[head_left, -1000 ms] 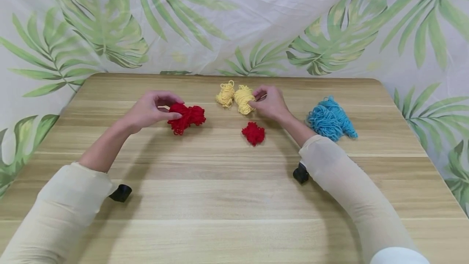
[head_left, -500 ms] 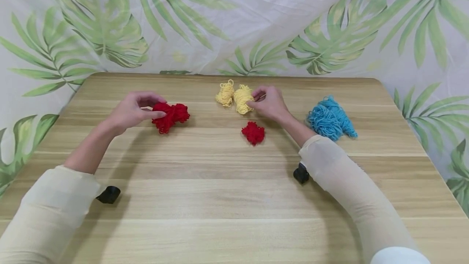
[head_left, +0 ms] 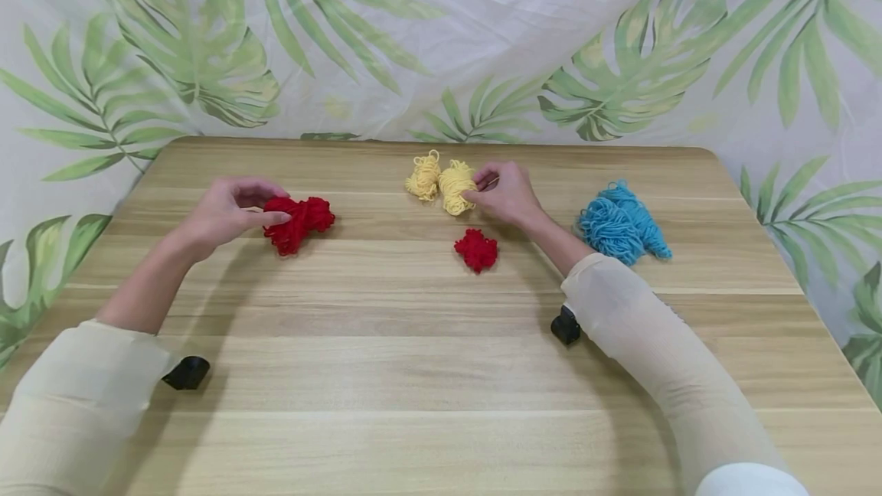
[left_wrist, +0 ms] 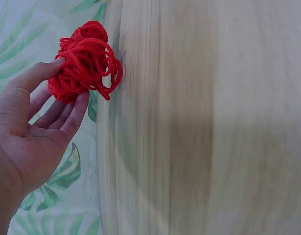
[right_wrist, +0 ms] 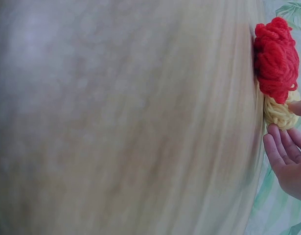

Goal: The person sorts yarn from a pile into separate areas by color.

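In the head view my left hand pinches a bundle of red yarn between thumb and fingers, on the left of the table. The left wrist view shows that red bundle's loose loops beyond the thumb and fingertips. My right hand has its thumb and fingers around the right end of a yellow yarn bundle at the back middle. A second yellow bundle lies just left of it. Nearer the front is a small red yarn bundle, which partly covers the yellow one in the right wrist view.
Blue yarn lies at the right, behind the right forearm. The wooden table ends at the back against a leaf-patterned cloth. Black wrist-worn pieces jut from under both sleeves.
My left hand has moved left across the table with the red yarn bundle in its grip. The right hand and the yellow, small red and blue yarn have stayed nearly in place.
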`<state>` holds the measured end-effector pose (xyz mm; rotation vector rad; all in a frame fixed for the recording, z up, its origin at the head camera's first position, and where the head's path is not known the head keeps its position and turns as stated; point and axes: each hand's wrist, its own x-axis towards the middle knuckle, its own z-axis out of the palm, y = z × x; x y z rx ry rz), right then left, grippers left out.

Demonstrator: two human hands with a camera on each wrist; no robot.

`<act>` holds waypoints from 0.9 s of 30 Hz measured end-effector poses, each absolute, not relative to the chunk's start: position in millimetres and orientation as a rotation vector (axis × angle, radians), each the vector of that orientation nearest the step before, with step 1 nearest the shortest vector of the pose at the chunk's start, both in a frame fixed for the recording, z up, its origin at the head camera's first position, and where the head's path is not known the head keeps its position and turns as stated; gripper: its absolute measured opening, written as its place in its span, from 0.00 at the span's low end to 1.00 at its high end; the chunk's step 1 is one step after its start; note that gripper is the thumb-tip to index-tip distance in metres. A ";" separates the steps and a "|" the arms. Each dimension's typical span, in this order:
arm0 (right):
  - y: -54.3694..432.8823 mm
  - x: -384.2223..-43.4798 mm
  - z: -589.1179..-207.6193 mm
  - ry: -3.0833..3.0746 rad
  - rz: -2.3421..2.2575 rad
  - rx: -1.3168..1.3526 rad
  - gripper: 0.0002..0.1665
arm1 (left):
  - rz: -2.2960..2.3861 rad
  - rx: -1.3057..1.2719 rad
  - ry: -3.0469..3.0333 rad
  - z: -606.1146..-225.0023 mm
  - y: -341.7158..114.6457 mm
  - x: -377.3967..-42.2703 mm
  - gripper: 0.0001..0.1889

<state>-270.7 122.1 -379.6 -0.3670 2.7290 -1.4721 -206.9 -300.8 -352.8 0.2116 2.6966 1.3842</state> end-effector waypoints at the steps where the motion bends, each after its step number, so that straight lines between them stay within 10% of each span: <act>1: 122.1 -270.5 -379.5 2.731 -1.471 -0.367 0.16 | 1.385 0.208 2.697 -353.2 -302.5 -206.6 0.21; 27: 122.4 -270.4 -377.0 2.755 -1.431 -0.352 0.16 | 1.181 0.188 2.796 -359.8 -338.4 -195.9 0.25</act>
